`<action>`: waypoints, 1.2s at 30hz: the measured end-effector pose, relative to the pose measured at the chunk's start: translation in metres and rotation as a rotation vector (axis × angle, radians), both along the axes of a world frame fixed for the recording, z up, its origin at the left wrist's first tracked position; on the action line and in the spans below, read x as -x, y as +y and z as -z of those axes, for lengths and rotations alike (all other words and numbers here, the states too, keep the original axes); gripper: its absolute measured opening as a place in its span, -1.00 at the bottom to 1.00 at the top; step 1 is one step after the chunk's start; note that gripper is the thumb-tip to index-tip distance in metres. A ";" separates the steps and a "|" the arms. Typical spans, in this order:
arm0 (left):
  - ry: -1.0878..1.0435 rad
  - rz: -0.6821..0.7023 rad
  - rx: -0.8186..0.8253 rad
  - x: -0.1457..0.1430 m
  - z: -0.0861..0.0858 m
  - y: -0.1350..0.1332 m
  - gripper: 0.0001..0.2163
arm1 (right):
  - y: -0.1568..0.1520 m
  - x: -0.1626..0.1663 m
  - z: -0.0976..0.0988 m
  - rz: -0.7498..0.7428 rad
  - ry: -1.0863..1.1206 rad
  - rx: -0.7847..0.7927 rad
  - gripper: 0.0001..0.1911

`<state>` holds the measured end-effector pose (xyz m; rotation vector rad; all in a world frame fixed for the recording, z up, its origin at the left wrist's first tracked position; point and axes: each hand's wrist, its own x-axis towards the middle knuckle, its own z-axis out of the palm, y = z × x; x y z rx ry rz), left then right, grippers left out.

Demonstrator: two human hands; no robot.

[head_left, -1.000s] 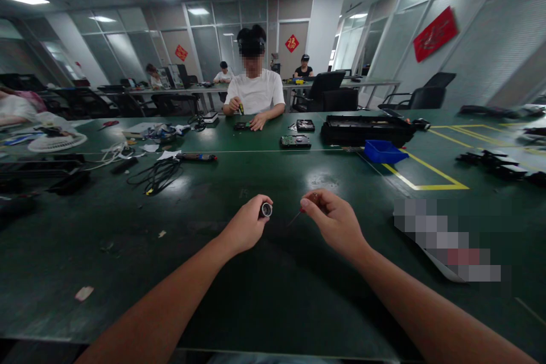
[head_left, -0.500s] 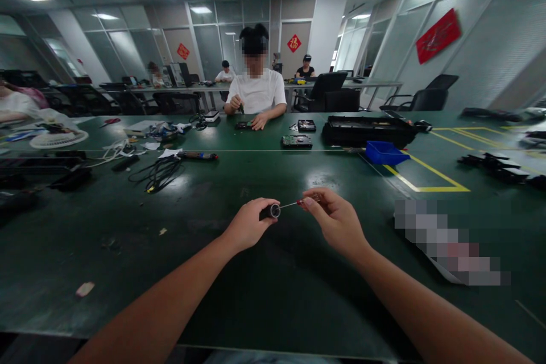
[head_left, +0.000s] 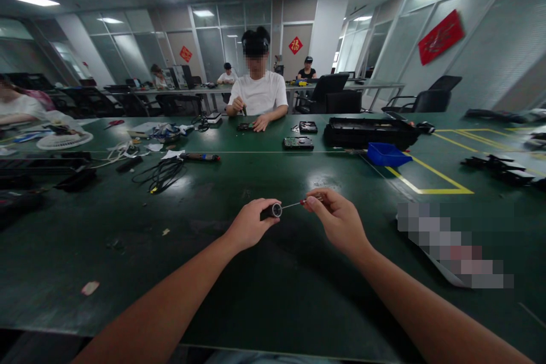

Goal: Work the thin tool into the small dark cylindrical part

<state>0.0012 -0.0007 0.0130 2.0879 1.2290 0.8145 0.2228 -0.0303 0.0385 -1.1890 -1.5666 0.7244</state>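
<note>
My left hand (head_left: 247,227) is closed around a short black cylinder (head_left: 276,210), whose round end with a pale rim faces right. What sits inside that end is too small to make out. Between the fingers of my right hand (head_left: 342,220) is a screwdriver (head_left: 292,205) with a thin metal shaft and some red by the grip; the fingers hide much of its handle. The shaft points left, its tip at the cylinder's round end. Whether the tip touches or enters it, I cannot tell. Both hands are above the green table (head_left: 256,307).
Across the table a person (head_left: 258,94) works on a hard drive. A blue bin (head_left: 387,154) stands before a long black housing (head_left: 371,133). Black cables (head_left: 164,173) and a cylindrical tool (head_left: 200,157) lie left. A blurred-out pale item (head_left: 452,250) is at right.
The whole view has shifted slightly right and down. Both hands keep nearly the same pose, still on the cylinder and the screwdriver.
</note>
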 end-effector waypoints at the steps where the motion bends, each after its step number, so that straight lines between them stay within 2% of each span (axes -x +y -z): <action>1: 0.000 0.002 0.002 0.000 0.000 0.000 -0.66 | 0.001 0.000 0.000 -0.009 0.015 0.003 -0.74; 9: -0.014 0.012 -0.032 0.000 0.001 0.001 -0.66 | 0.003 -0.001 0.002 0.003 0.024 0.017 -0.70; 15: -0.003 0.013 -0.011 0.001 -0.002 0.000 -0.67 | 0.001 -0.003 -0.002 0.121 -0.228 -0.002 -0.62; 21: 0.000 0.013 -0.024 0.002 -0.001 0.001 -0.66 | -0.001 -0.002 -0.003 -0.004 -0.242 -0.021 -0.85; 24: 0.018 0.028 -0.033 0.002 0.000 0.002 -0.66 | -0.002 -0.001 -0.004 -0.025 -0.259 0.022 -0.80; 28: 0.041 0.052 -0.038 0.002 0.000 0.001 -0.66 | 0.000 -0.001 -0.003 0.045 -0.275 0.049 -0.63; 34: 0.049 0.063 -0.036 0.001 -0.001 0.000 -0.65 | -0.001 -0.002 -0.001 -0.024 -0.193 0.027 -0.69; 36: 0.046 0.053 -0.032 0.001 -0.001 0.001 -0.66 | -0.001 -0.002 -0.001 -0.041 -0.211 0.046 -0.65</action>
